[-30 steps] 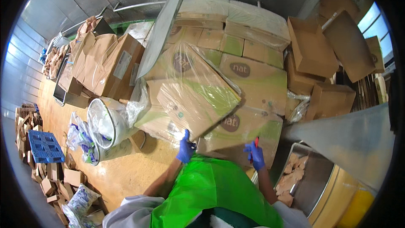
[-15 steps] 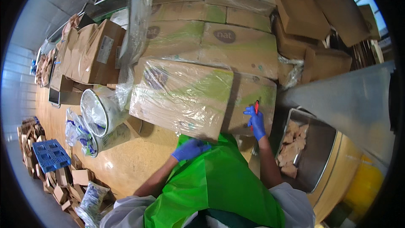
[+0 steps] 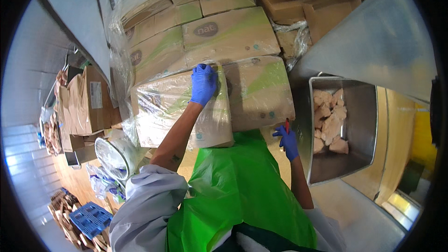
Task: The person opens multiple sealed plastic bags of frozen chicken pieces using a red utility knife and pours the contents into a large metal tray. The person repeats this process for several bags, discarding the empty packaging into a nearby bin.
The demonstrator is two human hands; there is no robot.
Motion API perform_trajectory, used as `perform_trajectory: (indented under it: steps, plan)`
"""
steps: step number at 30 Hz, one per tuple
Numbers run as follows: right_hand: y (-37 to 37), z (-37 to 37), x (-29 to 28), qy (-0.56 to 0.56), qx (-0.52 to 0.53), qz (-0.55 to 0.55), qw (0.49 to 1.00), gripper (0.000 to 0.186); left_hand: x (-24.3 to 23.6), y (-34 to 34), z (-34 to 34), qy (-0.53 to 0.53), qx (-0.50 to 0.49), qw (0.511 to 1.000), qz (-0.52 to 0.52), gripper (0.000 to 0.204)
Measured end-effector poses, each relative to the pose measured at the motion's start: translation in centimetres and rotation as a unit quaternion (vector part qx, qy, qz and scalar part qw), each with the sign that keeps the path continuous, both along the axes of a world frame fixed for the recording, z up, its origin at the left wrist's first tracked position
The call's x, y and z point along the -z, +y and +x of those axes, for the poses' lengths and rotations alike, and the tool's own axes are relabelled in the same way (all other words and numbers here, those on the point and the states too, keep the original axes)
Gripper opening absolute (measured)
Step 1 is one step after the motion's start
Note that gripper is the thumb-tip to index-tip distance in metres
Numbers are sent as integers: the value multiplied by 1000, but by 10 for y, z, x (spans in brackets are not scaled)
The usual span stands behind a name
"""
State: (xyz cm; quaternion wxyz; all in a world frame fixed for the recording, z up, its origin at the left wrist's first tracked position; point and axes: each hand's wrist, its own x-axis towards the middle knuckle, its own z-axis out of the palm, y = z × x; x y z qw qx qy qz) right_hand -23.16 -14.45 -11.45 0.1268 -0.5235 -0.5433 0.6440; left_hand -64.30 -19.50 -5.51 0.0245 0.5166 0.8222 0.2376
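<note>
My left hand (image 3: 204, 85), in a blue glove, is closed at the far top edge of the front cardboard box (image 3: 182, 112). Its curled fingers appear to pinch the clear plastic wrap (image 3: 217, 75) over that edge, though the fingertips are partly hidden. The box sits against my green apron (image 3: 233, 182). Low at the right, my right hand (image 3: 288, 143), gloved in blue too, grips a slim red tool (image 3: 287, 127) upright, some fingers stretched to the left. Next to that hand is the near corner of a second box (image 3: 256, 95).
Wrapped boxes (image 3: 228, 35) are stacked behind. On the right stands a steel tub (image 3: 354, 158) holding pale pink pieces (image 3: 332, 123), below a grey panel (image 3: 373, 46). Leftward are a bag-lined bin (image 3: 112, 158), a large carton (image 3: 88, 100) and a blue pallet (image 3: 91, 224).
My left hand has gone from my apron up to the front box's far edge and closed there. My right hand, with the red tool, has come off the second box's face toward its near corner.
</note>
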Motion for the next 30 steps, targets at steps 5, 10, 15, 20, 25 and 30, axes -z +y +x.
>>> perform_trajectory:
  steps: [5, 10, 15, 20, 25, 30]
  plan:
    - [5, -18, -6, -37, -11, -21, 999, 28, -9, -5, 5, 67, 25, 997, -4, 19]
    - [28, -106, -4, 58, -152, 237, 958, 22, -37, -25, 23, -69, 0, 997, -32, 18]
    - [50, -234, -90, 33, -335, 226, 914, 34, -51, -33, 48, -59, -74, 990, -105, 28]
    - [54, -262, -117, -89, -406, 271, 868, 51, -50, -42, 31, -38, 106, 973, -203, 34]
    - [6, -163, -113, -46, -515, 157, 842, 52, -76, -48, 20, -363, 22, 917, -164, 37]
    - [-14, -132, -103, -26, -449, 185, 874, 44, -110, -84, 42, -265, 67, 916, -293, 60]
